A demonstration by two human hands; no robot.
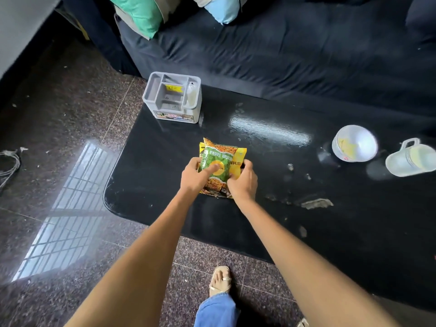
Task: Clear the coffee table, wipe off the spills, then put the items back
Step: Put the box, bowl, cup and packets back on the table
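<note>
Two snack packets lie stacked on the black coffee table, a green one on top of a yellow one. My left hand grips the stack's left edge with a finger lying across the green packet. My right hand grips the right edge, fingers curled round it. A grey plastic organiser box stands at the table's far left corner. A white bowl and a clear plastic mug stand at the right. Spill smears mark the tabletop.
A dark sofa runs along the far side of the table, with green and blue cushions on it. Speckled stone floor lies to the left and in front. My sandalled foot stands close to the table's near edge.
</note>
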